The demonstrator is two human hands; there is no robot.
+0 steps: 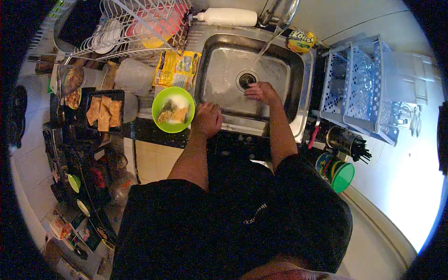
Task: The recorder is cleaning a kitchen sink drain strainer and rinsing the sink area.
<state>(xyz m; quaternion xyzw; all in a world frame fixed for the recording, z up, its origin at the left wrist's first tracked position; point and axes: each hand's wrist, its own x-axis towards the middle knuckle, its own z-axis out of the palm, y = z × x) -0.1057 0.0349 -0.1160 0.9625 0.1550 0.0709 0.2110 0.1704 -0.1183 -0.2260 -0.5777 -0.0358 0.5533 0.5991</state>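
Note:
Water runs from the chrome faucet (pixel 288 14) into the stainless steel sink (pixel 231 63). My right hand (pixel 261 92) is over the basin beside the drain (pixel 247 79), its fingers loosely extended, with nothing seen in it. At the sink's near left corner rests my left hand (pixel 207 119), fingers bent downward; whether it grips anything is hidden. Just left of it stands a green bowl (pixel 191 108) holding white granules, a dark seasoning and orange-brown powder. A yellow printed packet (pixel 177 68) lies behind the bowl.
Left are a black tray (pixel 89 129) of flat brown pieces, a clear container (pixel 134 75) and a wire dish rack (pixel 140 52). A white bottle (pixel 229 16) and yellow package (pixel 301 41) sit behind the sink. Right are a plastic shelf rack (pixel 346 87) and a red-handled knife (pixel 314 136).

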